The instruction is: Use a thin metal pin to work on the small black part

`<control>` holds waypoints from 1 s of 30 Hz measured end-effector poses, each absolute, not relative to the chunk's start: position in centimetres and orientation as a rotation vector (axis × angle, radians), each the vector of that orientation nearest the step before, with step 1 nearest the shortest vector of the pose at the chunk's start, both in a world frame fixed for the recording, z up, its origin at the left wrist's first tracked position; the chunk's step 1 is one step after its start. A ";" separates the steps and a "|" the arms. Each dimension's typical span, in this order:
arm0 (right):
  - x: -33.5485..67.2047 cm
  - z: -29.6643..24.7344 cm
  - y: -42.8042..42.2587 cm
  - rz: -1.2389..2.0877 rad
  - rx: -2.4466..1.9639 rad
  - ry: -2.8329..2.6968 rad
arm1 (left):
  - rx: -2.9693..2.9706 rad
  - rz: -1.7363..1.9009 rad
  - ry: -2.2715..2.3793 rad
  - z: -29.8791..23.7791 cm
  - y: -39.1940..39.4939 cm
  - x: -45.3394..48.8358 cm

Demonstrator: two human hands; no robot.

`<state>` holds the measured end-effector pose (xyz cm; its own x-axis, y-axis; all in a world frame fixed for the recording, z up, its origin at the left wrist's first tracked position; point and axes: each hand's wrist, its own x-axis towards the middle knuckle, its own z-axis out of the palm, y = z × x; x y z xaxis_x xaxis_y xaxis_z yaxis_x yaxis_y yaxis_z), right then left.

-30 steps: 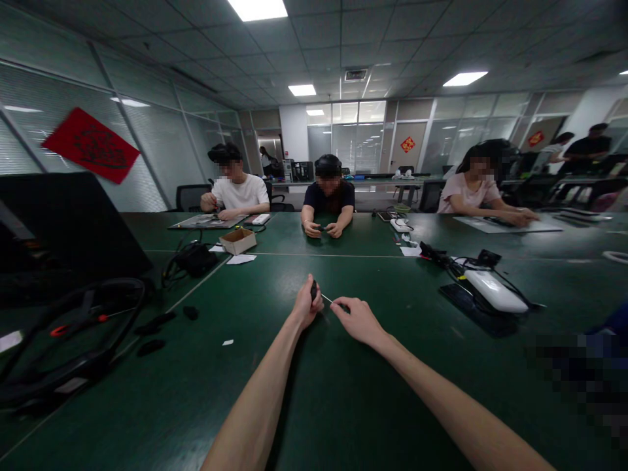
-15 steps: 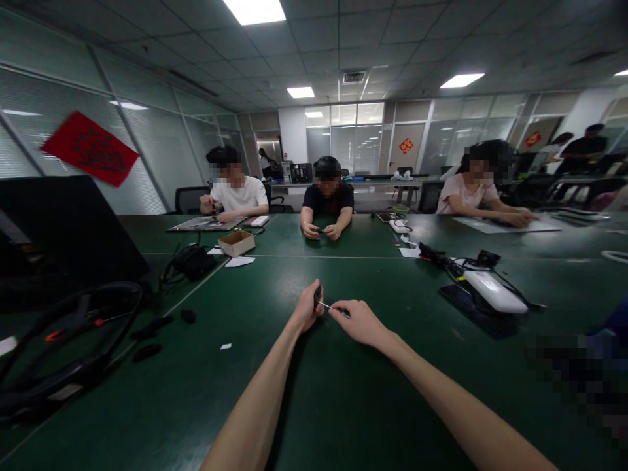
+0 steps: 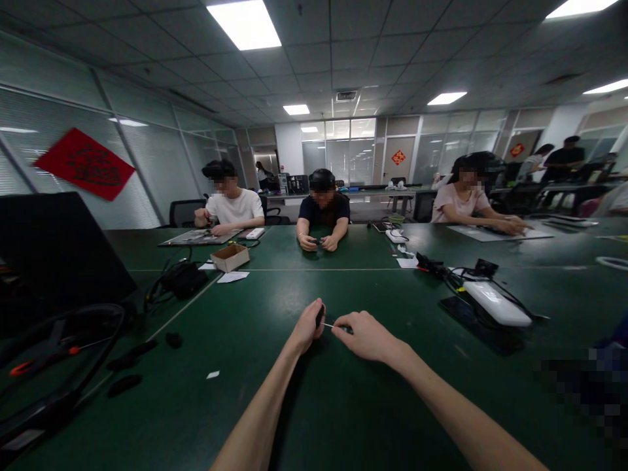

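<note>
My left hand (image 3: 307, 326) is closed around a small black object (image 3: 319, 316), held upright just above the green table (image 3: 343, 405). My right hand (image 3: 366, 335) pinches the dark handle of a thin metal tool (image 3: 332, 326), a small screwdriver by its look. The tool's tip points left and meets the black object. The two hands are almost touching over the middle of the table. Most of the black object is hidden inside my left fingers.
Three people sit across the table, each with things in front of them. A cardboard box (image 3: 229, 257) and papers lie at the far left. A white device (image 3: 496, 303) with cables lies on the right. A black headset (image 3: 53, 366), small black parts (image 3: 173, 339) and a dark screen (image 3: 53, 252) are on the left.
The camera has tilted up a little, so the hands sit lower in the picture. The tool's tip has come closer to the black object. Both hands keep their grip.
</note>
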<state>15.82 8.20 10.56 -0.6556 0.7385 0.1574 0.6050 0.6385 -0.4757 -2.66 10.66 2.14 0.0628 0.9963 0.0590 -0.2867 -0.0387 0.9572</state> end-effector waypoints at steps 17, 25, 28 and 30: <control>15.2 10.5 8.3 0.446 -1.223 -2.507 | 1.120 1.336 0.952 2.0 10.8 -2.5; 14.9 10.4 7.9 0.475 -1.222 -2.478 | 1.104 1.372 0.907 2.0 10.6 -2.5; 14.8 10.5 7.9 0.557 -1.267 -2.447 | 1.084 1.377 0.891 1.9 10.7 -2.6; 14.8 10.6 7.9 0.569 -1.259 -2.439 | 1.068 1.372 0.887 1.8 10.7 -2.7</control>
<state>14.78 7.88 10.56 -0.5509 0.8270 0.1119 0.6922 0.5277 -0.4924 -2.65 10.74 1.83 0.0384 0.9936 0.1058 -0.3112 -0.0888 0.9462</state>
